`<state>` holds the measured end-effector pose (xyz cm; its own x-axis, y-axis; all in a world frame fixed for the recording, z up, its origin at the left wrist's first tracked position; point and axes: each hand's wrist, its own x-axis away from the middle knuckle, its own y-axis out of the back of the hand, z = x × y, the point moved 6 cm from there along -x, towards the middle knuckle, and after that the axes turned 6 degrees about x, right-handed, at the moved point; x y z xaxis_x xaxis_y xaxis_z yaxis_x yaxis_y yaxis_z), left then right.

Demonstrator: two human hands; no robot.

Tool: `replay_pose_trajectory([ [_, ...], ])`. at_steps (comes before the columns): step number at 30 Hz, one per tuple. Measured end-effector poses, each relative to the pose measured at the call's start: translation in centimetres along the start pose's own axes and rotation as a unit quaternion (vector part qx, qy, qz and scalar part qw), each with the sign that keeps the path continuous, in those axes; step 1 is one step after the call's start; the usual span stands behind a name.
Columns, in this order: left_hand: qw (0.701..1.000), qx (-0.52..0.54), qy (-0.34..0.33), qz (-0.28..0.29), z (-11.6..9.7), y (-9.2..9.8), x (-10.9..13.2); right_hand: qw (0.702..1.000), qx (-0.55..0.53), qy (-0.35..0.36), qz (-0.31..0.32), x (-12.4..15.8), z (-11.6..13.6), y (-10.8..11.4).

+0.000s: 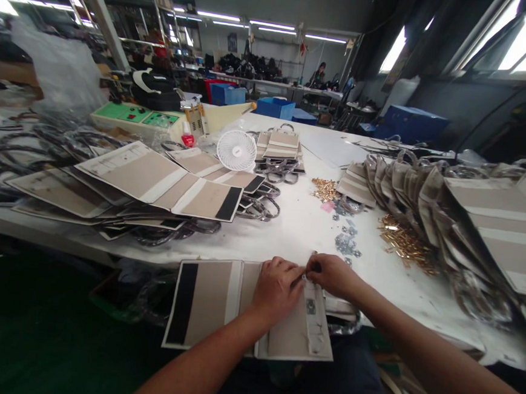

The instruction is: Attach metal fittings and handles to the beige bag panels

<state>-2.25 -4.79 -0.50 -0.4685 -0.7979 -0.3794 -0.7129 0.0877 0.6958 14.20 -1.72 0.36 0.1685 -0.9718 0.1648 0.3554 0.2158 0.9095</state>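
An unfolded beige bag panel (pixel 209 302) with white edging and a black strip at its left end lies at the table's front edge, partly over my lap. Bent over the panel's right half, my left hand (pixel 278 288) grips near its top edge, thumb and forefinger close to my other fingertips. There my right hand (pixel 331 274) is closed in a pinch; what it pinches is too small and covered to name. Just below the fingers, a small grey metal plate (pixel 311 307) sits on the white strip. A dark, plastic-wrapped handle (pixel 346 326) shows beside the panel.
Similar panels are stacked at left (pixel 132 174) and right (pixel 502 216). Brass-coloured pieces (pixel 407 243) and small metal plates (pixel 347 243) lie scattered beyond my hands. A white fan (pixel 237 150), a red bottle (pixel 187 136) and blue bins (pixel 275 107) stand farther back. A person (pixel 318 74) sits in the distance.
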Motion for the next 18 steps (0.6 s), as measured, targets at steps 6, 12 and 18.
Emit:
replay_pose_trajectory([
  [6,0.999,-0.002,0.033,-0.012,0.6,-0.5,-0.6,0.999,-0.044,-0.007,-0.013,0.8,0.1,2.0],
  [12,1.000,-0.018,0.004,-0.005,0.2,-0.6,-0.9,0.851,-0.455,-0.018,-0.263,3.5,0.7,7.8],
  [18,0.999,-0.039,-0.027,0.015,0.2,-0.7,-1.1,0.680,-0.644,-0.006,-0.351,2.6,-0.4,4.9],
])
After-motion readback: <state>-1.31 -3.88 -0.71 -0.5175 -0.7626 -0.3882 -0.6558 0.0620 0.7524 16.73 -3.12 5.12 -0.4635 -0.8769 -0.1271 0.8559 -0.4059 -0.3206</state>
